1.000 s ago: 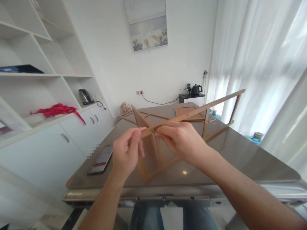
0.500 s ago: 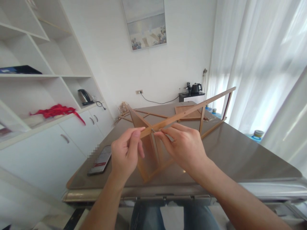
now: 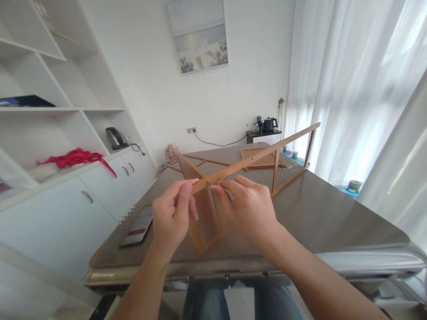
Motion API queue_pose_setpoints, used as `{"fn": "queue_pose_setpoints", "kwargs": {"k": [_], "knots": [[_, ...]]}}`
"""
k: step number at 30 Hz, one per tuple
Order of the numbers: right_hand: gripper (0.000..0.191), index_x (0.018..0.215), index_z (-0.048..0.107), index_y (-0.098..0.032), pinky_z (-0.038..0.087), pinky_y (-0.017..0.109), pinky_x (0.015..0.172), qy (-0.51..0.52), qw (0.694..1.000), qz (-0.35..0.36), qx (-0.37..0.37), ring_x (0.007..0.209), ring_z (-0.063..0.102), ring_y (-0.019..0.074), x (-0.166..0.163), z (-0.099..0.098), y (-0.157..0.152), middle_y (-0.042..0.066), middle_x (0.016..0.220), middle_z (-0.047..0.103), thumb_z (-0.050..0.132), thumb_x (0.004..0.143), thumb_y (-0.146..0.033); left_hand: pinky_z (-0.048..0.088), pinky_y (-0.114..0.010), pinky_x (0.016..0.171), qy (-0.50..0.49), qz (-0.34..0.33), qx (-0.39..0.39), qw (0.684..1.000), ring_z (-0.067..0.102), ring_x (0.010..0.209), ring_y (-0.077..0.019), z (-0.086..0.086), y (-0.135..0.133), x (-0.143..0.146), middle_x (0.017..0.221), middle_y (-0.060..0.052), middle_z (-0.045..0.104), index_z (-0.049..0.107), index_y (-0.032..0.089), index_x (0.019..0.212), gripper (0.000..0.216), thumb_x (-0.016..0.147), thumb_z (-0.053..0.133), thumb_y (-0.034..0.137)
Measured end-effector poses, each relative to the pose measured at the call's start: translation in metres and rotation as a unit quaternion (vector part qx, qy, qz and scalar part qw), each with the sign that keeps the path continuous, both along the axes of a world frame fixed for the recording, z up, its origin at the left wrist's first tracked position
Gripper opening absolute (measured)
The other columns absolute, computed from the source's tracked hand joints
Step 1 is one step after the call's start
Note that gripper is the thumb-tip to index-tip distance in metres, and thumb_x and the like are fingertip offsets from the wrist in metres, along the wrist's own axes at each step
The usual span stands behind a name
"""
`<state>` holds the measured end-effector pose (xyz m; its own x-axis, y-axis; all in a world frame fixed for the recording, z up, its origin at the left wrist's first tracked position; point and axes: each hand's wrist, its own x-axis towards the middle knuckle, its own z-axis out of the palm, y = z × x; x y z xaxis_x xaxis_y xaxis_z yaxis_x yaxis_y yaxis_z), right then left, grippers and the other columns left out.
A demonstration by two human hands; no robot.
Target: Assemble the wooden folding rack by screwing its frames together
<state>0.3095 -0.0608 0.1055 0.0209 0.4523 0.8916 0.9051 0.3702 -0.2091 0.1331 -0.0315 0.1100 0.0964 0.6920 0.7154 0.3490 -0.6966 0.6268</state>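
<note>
A wooden frame stands on the table, its upper rail slanting up to the right, with a wooden panel attached at its near left end. My left hand pinches the near end of that rail between thumb and fingers. Close beside it, my right hand is closed, thumb and fingertips on a small metal screw at the rail. The screw's far end meets the wood; how deep it sits I cannot tell. My fingers hide part of it.
A tablet or large phone lies left on the grey table. Further back are flat wooden panels and thin wooden strips. White cabinets line the left; a curtain hangs on the right.
The view has shifted slightly, so everything sits a little further left. Both hands keep their grip, and the right hand's fingers have turned slightly at the screw.
</note>
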Motion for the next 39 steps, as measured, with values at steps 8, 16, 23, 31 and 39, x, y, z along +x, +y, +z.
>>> {"fn": "queue_pose_setpoints", "kwargs": {"k": [8,16,23,31,39], "knots": [[0.042,0.065,0.065,-0.019,0.032,0.029,0.057,0.003,1.0,-0.008,0.014,0.059,0.059,0.0127,-0.003,-0.003,0.001,0.001,0.064,0.063,0.058,0.103,-0.034,0.046,-0.028,0.059,-0.019,0.021,0.004,1.0,0.059,0.046,-0.0131,0.002,-0.005,0.006,0.048,0.006,0.057,0.075,0.018,0.108,0.032,0.108,0.05,0.038],[0.041,0.066,0.065,-0.02,0.03,0.03,0.057,0.013,1.0,-0.013,0.006,0.059,0.057,0.0125,-0.004,-0.003,0.002,0.001,0.066,0.063,0.058,0.103,-0.034,0.047,-0.027,0.057,-0.016,0.007,-0.002,1.0,0.059,0.045,-0.0128,0.001,0.0,0.003,0.048,0.006,0.056,0.074,0.018,0.108,0.033,0.108,0.05,0.04],[0.026,0.086,0.071,-0.021,0.036,0.029,0.065,-0.042,0.999,0.001,-0.009,0.079,0.059,0.0165,-0.003,-0.002,0.0,0.003,0.083,0.07,0.054,0.105,-0.024,0.058,-0.03,0.078,-0.078,0.007,-0.005,0.997,0.072,0.076,-0.0168,-0.04,0.001,0.0,0.083,-0.001,0.072,0.054,0.02,0.137,0.041,0.104,0.058,0.044],[0.028,0.087,0.071,-0.02,0.042,0.027,0.071,-0.041,0.993,0.112,0.017,0.079,0.059,0.0161,0.01,0.007,-0.007,0.002,0.08,0.067,0.049,0.105,-0.019,0.058,-0.043,0.091,0.138,0.04,-0.151,0.978,0.073,0.103,-0.0308,-0.139,-0.009,-0.036,0.108,-0.01,0.076,0.073,0.022,0.11,0.035,0.088,0.075,0.049],[0.014,0.093,0.075,-0.021,0.048,0.024,0.069,0.133,0.976,0.151,-0.082,0.073,0.067,0.0136,0.024,-0.061,-0.037,0.0,0.081,0.074,0.064,0.101,-0.024,0.057,-0.044,0.094,0.174,-0.003,-0.183,0.968,0.076,0.102,-0.0301,-0.139,-0.011,-0.035,0.104,-0.008,0.082,0.081,0.023,0.098,0.025,0.096,0.066,0.044]]}}
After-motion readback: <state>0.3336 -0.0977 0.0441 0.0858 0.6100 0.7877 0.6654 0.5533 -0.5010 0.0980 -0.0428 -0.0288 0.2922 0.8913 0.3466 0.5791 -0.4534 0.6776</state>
